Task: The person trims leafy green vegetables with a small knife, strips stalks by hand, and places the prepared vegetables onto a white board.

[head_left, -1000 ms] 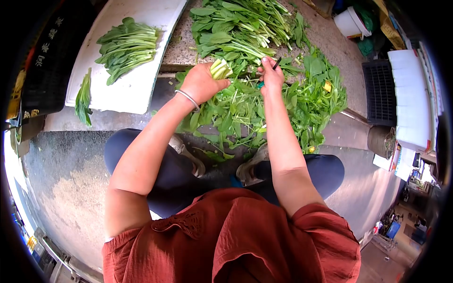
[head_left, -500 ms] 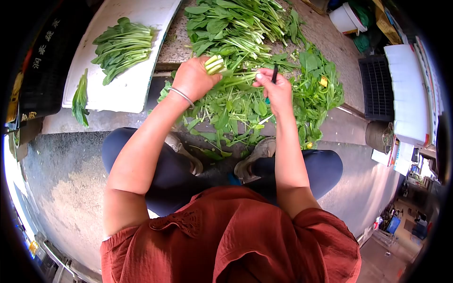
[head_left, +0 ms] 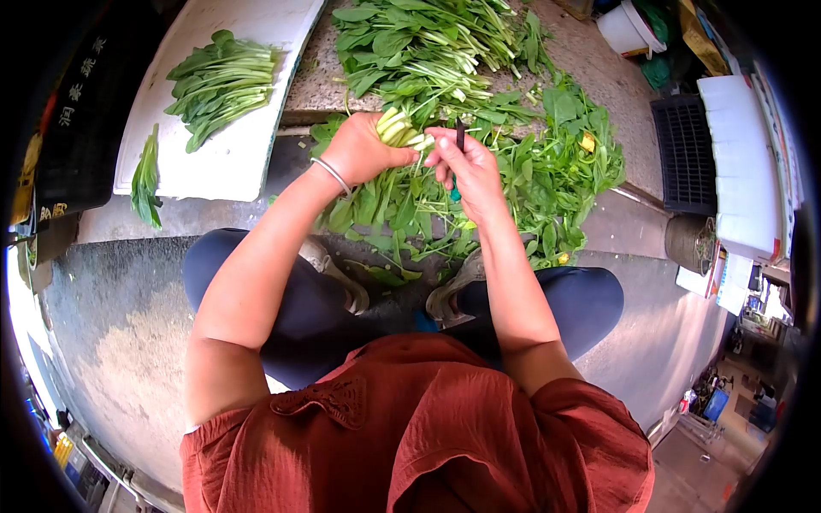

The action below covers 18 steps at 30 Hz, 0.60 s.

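Observation:
My left hand [head_left: 363, 150], with a bangle at the wrist, is closed around a bunch of leafy greens [head_left: 396, 128]. Their pale cut stem ends point up and right; the leaves are mostly hidden under the hand. Right beside the stem ends is my right hand [head_left: 469, 171], its fingers curled and the fingertips at the bunch. It holds what looks like a small knife [head_left: 460, 135], dark at the top with a teal end below the palm. Loose leaves and trimmings [head_left: 419, 209] lie under both hands. Beyond them is a large heap of leafy greens [head_left: 428, 43].
A white board [head_left: 235, 162] at the left bears a neat pile of greens [head_left: 224, 85] and one small bunch [head_left: 147, 184] at its edge. At the right stand a black crate [head_left: 684, 154], white foam boxes [head_left: 744, 162] and a white bucket [head_left: 631, 32].
My right hand has moved left with the knife, from out over the trimmings to the stem ends. The stalk it was pinching has joined the bunch in my left hand.

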Each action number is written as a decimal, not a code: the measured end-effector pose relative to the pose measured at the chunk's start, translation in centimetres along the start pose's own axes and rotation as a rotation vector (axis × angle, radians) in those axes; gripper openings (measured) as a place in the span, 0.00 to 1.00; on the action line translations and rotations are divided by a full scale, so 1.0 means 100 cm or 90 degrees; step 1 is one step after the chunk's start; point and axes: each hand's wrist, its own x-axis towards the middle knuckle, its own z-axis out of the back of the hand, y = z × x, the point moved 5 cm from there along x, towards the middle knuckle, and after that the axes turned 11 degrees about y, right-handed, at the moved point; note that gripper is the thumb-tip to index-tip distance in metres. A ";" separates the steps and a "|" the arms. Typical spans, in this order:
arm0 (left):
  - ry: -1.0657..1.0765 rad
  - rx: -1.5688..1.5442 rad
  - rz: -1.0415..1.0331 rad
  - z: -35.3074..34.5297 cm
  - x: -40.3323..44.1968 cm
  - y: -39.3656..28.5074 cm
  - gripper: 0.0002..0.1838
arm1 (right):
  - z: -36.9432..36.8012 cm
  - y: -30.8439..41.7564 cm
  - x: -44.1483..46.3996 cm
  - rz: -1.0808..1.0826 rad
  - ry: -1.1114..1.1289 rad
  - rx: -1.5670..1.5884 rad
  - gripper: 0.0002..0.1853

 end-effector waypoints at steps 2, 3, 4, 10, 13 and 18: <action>0.026 -0.080 0.013 0.001 0.001 0.001 0.11 | -0.005 0.002 -0.003 0.009 0.070 0.088 0.19; 0.022 -0.079 0.012 0.003 0.001 0.001 0.11 | -0.007 0.000 -0.004 0.017 0.096 0.093 0.22; 0.024 -0.079 0.012 0.002 0.001 0.000 0.11 | -0.008 -0.002 -0.004 0.017 0.094 0.093 0.22; 0.044 -0.186 0.044 0.000 -0.001 -0.002 0.11 | -0.013 0.001 -0.007 0.033 0.117 0.109 0.21; 0.052 -0.210 0.067 0.000 -0.002 -0.003 0.11 | -0.013 0.001 -0.008 0.038 0.118 0.119 0.21; 0.048 -0.219 0.070 -0.002 -0.002 -0.004 0.10 | -0.011 -0.002 -0.009 0.021 0.103 0.112 0.20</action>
